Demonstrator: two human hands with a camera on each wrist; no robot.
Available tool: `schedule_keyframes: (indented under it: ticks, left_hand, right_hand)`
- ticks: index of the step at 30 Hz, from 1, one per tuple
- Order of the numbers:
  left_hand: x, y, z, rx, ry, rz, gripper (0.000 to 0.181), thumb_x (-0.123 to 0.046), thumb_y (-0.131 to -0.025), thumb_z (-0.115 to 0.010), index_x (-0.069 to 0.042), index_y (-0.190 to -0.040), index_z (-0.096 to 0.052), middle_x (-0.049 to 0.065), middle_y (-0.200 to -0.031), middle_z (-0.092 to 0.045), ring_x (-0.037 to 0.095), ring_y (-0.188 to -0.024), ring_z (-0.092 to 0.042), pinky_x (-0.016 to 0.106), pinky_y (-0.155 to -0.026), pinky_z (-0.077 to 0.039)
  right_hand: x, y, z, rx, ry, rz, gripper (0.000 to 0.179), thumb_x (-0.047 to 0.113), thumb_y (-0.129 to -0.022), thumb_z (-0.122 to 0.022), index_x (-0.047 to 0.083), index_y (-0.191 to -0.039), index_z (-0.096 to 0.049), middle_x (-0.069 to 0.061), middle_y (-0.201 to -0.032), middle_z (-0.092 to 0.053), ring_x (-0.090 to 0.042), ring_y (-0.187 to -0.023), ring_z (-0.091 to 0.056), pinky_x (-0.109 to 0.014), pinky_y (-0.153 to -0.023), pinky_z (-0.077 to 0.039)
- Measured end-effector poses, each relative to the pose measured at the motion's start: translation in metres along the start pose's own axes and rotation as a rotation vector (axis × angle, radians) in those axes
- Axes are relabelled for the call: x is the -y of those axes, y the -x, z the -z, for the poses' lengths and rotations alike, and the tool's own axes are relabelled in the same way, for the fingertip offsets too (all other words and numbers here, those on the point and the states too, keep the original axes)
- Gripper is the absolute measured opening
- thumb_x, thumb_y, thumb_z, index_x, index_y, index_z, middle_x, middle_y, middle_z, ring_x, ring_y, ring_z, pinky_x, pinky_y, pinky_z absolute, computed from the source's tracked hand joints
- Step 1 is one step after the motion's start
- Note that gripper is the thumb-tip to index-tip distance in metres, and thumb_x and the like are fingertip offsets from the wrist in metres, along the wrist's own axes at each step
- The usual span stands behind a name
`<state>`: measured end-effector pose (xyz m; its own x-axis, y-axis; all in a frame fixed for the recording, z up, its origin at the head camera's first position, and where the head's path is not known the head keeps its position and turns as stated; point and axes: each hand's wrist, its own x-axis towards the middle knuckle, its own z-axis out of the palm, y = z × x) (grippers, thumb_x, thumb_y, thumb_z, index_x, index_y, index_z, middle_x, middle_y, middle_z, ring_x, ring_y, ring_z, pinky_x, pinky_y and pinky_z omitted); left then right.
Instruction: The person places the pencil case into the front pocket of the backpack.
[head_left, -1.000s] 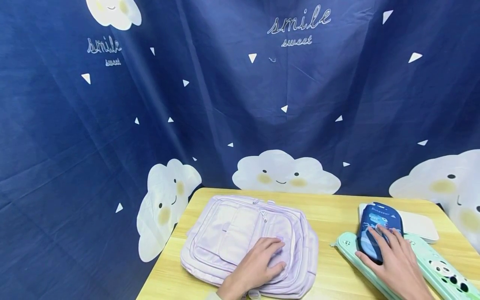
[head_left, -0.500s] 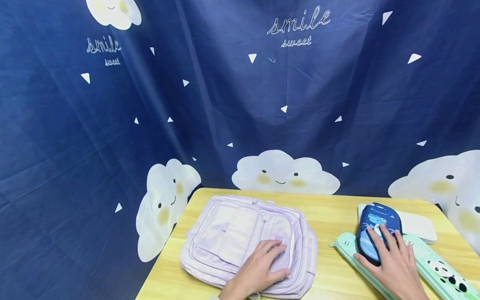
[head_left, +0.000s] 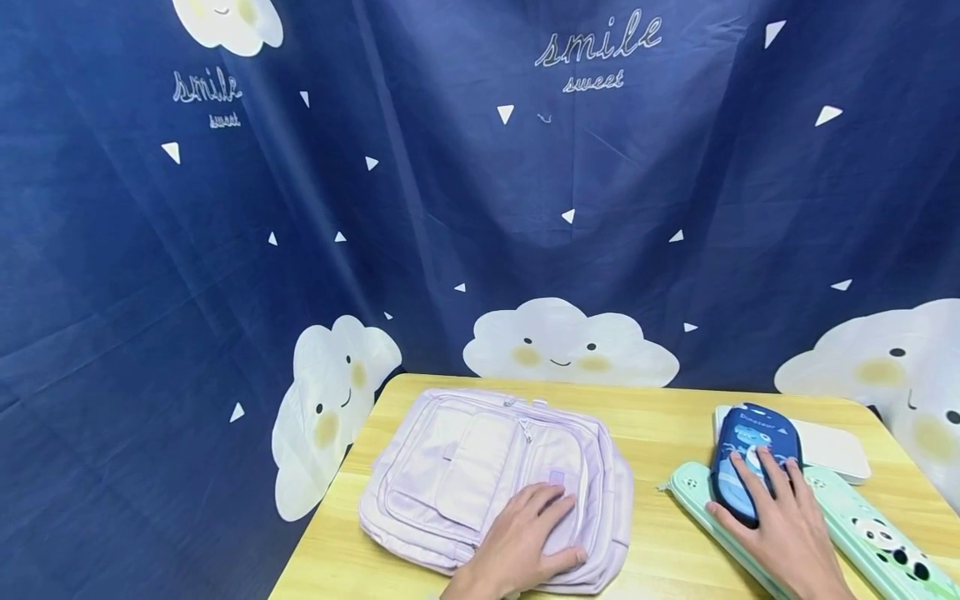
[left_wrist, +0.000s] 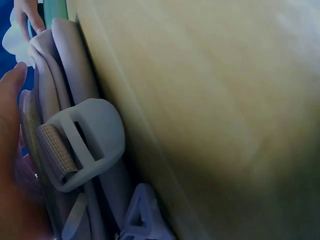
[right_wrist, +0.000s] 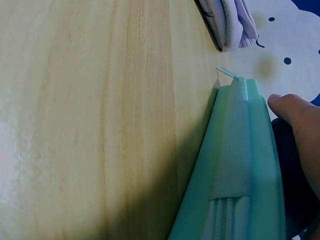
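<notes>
A pale lilac backpack point(head_left: 480, 467) lies flat, front pocket up, on the wooden table. My left hand point(head_left: 517, 542) rests on its right front part, fingers loosely spread. The left wrist view shows the bag's side with a strap buckle point(left_wrist: 95, 140) and the thumb above it. On the right, my right hand point(head_left: 787, 525) lies with spread fingers over a dark blue dinosaur pencil case point(head_left: 750, 433). That case lies across a mint green pencil case point(head_left: 693, 483), whose zipper side fills the right wrist view, and another mint case with a panda point(head_left: 885, 542).
A white flat box point(head_left: 836, 450) lies behind the blue case at the table's right. The wooden table point(head_left: 652, 417) ends at a navy curtain point(head_left: 570, 208) with clouds and triangles, which hangs behind and at the left.
My left hand has slid slightly right and down over the backpack's front. The right hand stays on the blue case, and the cases lie as before.
</notes>
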<state>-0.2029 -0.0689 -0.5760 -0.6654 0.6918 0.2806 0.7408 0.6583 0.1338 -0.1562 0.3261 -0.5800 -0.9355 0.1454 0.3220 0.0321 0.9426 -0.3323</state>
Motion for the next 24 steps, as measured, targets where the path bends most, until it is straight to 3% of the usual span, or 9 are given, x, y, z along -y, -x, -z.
schedule_keyframes:
  ticks: [7,16,24]
  left_hand:
    - [-0.0006,-0.0004,-0.0027,0.054,-0.093,-0.039,0.072,-0.071,-0.111,-0.036,-0.025,-0.164,-0.051,0.002,-0.169,-0.050,0.025,-0.155,-0.049,0.042,-0.128,-0.043]
    - [-0.0035,0.0015,-0.0032,0.105,-0.107,-0.020,0.072,-0.071,-0.111,-0.034,-0.029,-0.168,-0.044,0.001,-0.174,-0.044,0.026,-0.159,-0.044,0.045,-0.130,-0.041]
    - [-0.0051,0.0020,-0.0017,0.122,-0.079,-0.030,0.062,-0.062,-0.115,-0.030,-0.035,-0.169,-0.040,0.001,-0.175,-0.043,0.028,-0.160,-0.043,0.050,-0.129,-0.041]
  right_hand:
    - [-0.0016,0.0007,-0.0020,-0.028,-0.011,0.011,0.094,0.060,-0.095,-0.077,0.003,-0.163,-0.043,-0.040,-0.166,-0.031,-0.069,-0.156,-0.014,-0.087,-0.116,-0.022]
    - [-0.0014,0.0003,-0.0032,-0.021,-0.022,0.002,0.095,0.059,-0.095,-0.077,0.004,-0.164,-0.041,-0.039,-0.167,-0.029,-0.068,-0.156,-0.013,-0.087,-0.118,-0.019]
    - [-0.0020,0.0020,-0.0048,-0.034,-0.046,0.005,0.094,0.056,-0.096,-0.077,0.006,-0.165,-0.039,-0.038,-0.167,-0.028,-0.068,-0.155,-0.013,-0.088,-0.120,-0.014]
